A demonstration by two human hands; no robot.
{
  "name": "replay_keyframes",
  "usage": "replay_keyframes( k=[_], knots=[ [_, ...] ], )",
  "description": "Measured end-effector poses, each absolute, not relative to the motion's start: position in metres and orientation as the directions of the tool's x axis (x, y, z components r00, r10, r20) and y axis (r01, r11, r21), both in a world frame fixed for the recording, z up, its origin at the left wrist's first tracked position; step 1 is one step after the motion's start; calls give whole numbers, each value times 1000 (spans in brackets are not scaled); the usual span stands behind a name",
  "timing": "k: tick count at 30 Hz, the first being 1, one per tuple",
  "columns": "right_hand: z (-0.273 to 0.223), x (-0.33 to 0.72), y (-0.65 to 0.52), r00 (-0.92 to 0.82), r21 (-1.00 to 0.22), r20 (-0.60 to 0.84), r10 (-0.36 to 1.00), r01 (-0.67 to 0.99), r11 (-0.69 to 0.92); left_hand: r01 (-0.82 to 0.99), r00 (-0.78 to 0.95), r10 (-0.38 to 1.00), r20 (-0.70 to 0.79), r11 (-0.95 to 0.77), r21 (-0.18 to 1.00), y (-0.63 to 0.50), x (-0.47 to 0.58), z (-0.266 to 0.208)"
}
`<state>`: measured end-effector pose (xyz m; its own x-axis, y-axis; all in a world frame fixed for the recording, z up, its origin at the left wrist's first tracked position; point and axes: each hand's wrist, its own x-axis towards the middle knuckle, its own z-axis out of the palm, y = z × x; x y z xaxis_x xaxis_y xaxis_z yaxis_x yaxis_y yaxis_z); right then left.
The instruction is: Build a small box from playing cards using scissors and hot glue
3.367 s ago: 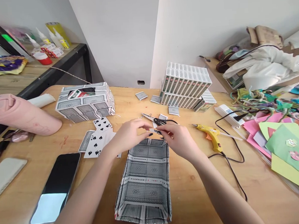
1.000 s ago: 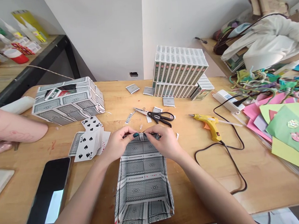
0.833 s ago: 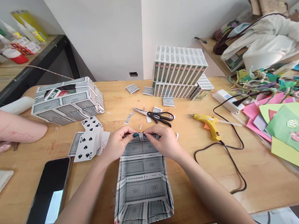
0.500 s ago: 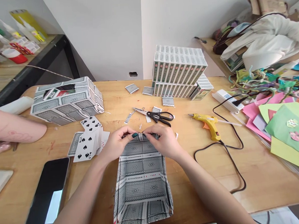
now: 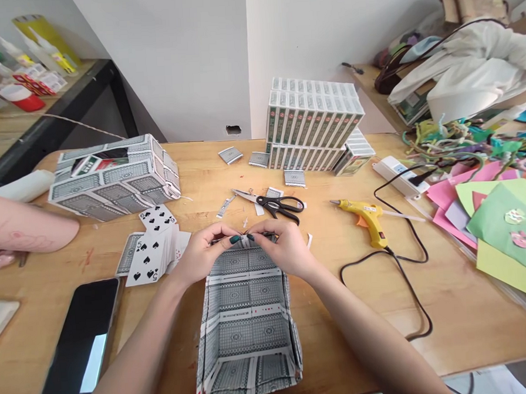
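Observation:
An open-topped box made of playing cards (image 5: 243, 315), grey patterned backs showing, lies in front of me. My left hand (image 5: 206, 253) pinches its far rim just left of the middle. Close beside it, my right hand (image 5: 283, 246) grips the same rim, thumb tips nearly meeting. Beyond my hands lie black-handled scissors (image 5: 279, 205) with blades apart, and some small card scraps. Left of my left hand rests a loose pile of playing cards (image 5: 149, 253), a five of spades on top. Fingers behind the rim are partly hidden.
A finished-looking card box (image 5: 112, 184) stands back left, near a phone (image 5: 77, 348). Stacked card packs (image 5: 314, 121) rise at the back. A yellow glue gun (image 5: 365, 218), its cord, a power strip (image 5: 398, 175) and coloured paper (image 5: 506, 225) lie right.
Both thumbs have come slightly closer together on the far rim, the right thumbnail now showing. The view has shifted a little; the box otherwise stays in place.

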<state>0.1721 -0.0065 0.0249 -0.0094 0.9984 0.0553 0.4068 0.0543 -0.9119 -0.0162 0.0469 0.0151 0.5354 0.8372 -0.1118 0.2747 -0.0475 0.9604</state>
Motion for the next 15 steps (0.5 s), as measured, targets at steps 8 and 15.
replay_keyframes(
  k=[8, 15],
  knots=[
    [23, 172, -8, 11, -920, 60, 998, 390, 50, 246, 550, 827, -115, -28, 969, 48, -18, 14],
    [25, 172, -7, 9, -917, 46, 999, 398, 38, 240, 543, 832, -112, -27, 970, 47, -16, 12]
  ],
)
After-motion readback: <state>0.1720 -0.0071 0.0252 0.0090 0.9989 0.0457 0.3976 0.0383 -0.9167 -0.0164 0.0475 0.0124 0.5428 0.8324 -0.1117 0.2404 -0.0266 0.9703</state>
